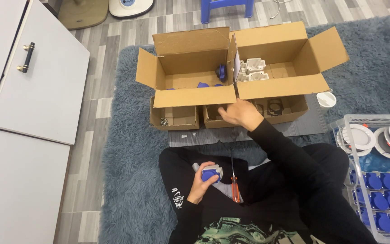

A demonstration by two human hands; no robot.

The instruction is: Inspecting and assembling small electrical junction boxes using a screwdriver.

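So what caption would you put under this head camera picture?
Seated on a blue rug, left hand gripping a blue-and-grey part, right hand reaching into a small cardboard box.

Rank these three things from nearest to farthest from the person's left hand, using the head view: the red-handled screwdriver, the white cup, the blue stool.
Measured from the left hand, which holds a small blue and grey part:
1. Red-handled screwdriver, just beside it on the lap.
2. White cup, on the rug by the right-hand cardboard box.
3. Blue stool, beyond the boxes at the top edge.
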